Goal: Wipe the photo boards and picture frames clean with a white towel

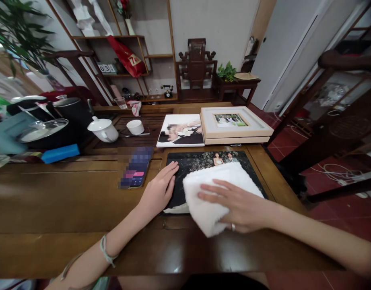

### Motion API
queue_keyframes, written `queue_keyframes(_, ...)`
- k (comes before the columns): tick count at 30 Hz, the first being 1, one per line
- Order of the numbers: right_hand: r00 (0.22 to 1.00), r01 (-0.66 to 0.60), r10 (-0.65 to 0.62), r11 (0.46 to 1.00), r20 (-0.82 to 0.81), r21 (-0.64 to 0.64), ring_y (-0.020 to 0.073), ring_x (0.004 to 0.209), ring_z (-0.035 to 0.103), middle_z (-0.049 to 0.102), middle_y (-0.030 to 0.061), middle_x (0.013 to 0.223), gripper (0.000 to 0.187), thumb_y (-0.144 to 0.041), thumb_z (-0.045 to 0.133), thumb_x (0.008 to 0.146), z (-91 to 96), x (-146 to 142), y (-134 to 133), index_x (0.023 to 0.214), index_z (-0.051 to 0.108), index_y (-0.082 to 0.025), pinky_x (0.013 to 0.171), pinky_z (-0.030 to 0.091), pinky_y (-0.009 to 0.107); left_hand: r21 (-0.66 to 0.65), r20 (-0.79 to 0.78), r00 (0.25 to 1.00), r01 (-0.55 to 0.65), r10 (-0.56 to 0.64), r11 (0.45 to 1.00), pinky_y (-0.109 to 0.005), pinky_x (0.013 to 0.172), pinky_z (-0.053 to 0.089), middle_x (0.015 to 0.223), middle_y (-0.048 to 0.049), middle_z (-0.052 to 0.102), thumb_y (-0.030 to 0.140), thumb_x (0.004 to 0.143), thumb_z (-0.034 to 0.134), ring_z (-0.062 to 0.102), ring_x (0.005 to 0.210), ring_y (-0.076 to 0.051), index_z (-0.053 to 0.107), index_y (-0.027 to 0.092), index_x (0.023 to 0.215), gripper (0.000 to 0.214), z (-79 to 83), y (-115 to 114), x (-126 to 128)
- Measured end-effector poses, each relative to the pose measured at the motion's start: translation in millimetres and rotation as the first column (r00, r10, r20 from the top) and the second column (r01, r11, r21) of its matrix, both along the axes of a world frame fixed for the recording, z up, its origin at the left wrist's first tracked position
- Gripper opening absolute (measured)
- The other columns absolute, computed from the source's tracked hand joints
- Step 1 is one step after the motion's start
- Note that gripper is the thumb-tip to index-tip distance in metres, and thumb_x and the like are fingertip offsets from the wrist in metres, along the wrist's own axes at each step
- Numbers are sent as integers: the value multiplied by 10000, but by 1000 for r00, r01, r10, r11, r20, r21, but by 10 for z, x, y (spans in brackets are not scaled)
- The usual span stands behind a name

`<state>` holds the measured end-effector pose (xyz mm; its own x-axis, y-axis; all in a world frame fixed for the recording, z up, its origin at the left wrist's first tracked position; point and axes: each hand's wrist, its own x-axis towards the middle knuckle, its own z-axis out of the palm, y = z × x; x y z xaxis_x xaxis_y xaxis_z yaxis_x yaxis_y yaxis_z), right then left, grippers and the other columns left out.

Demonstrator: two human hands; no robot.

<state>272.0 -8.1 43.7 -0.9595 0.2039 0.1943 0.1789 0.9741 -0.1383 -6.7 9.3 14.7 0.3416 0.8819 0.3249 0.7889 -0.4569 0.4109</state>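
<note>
Right hand [236, 207]: grip spread flat on fluffy white cloth [209, 185]. Left hand [159, 189]: grip flat, fingers together, on glossy dark rectangular photo panel [197, 161]; polished wooden counter [67, 193] beneath.

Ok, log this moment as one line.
left hand: flat on left edge of dark photo print | right hand: spread on white towel over print | phone: left of print

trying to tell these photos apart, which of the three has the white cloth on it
The dark-background photo nearest the person: the right hand presses the cloth on it. The unframed print and framed photo behind lie bare.
</note>
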Motion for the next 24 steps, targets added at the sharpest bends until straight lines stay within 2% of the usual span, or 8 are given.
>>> queue_keyframes(2,999,53,-53,998,5,24,381,1393,310,433,198,1465,285,-153,614,765,4,96,247,1035,694,-193,1064,324,629,-2,7,1000,-1,1,1000,-447,1130,393,1425,-126,525,222,976,338,459,1350,-231,556,112,1310,415,1,1,-2)
queue_keyframes(6,978,205,-201,973,-48,108,344,1377,361,495,215,1409,255,-181,559,828,-5,331,724,1050,681,-156,1052,376,576,-10,18,1000,-1,1,1000,-463,1125,397,1420,-111,534,235,977,341,458,1352,-235,563,140,1305,407,5,2,-4)
queue_keyframes(10,958,284,-275,951,-87,121,344,1339,421,489,235,1406,242,-179,551,822,-34,466,917,1019,688,-147,1023,401,580,-8,4,1000,-2,2,1000,-454,1131,388,1421,-122,531,240,980,335,458,1352,-231,563,121,1302,412,17,1,-1)
queue_keyframes(14,970,237,-233,969,-73,61,329,1380,363,484,180,1431,251,-171,559,803,-13,439,696,1014,696,-178,1047,371,589,-12,-6,1000,-3,2,1000,-458,1128,393,1428,-117,524,237,983,326,456,1354,-226,555,129,1309,413,24,-3,7)
queue_keyframes(21,995,81,-75,992,64,-100,353,1419,270,407,108,1503,255,-179,626,736,124,236,-189,958,721,-258,1075,308,618,-21,-1,1000,-6,6,1000,-455,1134,386,1438,-122,512,247,985,326,447,1359,-231,554,116,1311,419,7,2,11)
queue_keyframes(24,996,36,-25,991,90,-129,341,1416,287,391,107,1514,271,-199,635,740,162,195,-244,996,706,-255,1083,321,575,-27,3,1000,1,-1,1000,-451,1141,375,1444,-118,506,250,984,331,435,1368,-234,556,121,1313,419,5,2,5)
